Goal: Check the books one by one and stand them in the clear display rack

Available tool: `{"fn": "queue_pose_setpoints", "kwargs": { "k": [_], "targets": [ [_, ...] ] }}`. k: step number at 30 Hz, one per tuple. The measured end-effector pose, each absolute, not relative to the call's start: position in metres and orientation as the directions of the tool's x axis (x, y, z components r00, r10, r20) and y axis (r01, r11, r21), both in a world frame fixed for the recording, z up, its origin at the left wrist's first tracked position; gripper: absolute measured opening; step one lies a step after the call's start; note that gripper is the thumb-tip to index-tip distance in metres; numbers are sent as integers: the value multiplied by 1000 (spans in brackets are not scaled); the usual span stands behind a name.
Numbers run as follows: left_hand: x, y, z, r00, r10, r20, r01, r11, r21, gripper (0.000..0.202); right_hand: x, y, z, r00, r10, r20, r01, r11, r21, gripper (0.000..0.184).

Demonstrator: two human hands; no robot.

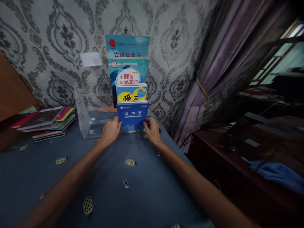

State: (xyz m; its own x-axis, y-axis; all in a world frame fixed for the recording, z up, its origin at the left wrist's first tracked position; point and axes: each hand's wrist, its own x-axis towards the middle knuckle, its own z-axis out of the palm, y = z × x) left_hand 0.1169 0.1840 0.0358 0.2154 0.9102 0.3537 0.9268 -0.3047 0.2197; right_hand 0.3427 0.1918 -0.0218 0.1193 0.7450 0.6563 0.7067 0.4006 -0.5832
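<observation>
A small blue booklet (pixel 133 114) with white print stands upright at the front of a clear tiered rack (pixel 83 117). My left hand (pixel 111 129) grips its lower left edge, thumb and fingers closed. On the opposite edge, my right hand (pixel 152 128) pinches the booklet too. Behind it, rising in steps, are a yellow and blue book (pixel 123 94), a teal book (pixel 142 68) with a white oval, and a light blue book (pixel 137 44) with red characters. The rack's left part holds no books.
A stack of books and magazines (pixel 52 122) lies left of the rack. The blue cloth (pixel 106 180) with pineapple prints covers the table. Patterned wallpaper stands behind; a purple curtain (pixel 194 95) hangs at right, beside a dark red cabinet (pixel 213 142) with blue fabric (pixel 275 172).
</observation>
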Motion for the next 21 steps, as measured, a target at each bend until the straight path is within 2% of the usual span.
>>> {"fn": "queue_pose_setpoints", "kwargs": {
  "k": [4,9,21],
  "targets": [
    [122,178,42,158,928,338,940,-246,235,23,341,190,-22,196,713,673,675,400,-620,33],
    [124,176,49,138,936,324,950,-218,225,26,336,191,-11,199,711,675,722,360,-591,40],
    [132,180,56,150,957,250,953,-207,221,30,329,195,-7,207,712,671,752,323,-575,36]
  ]
}}
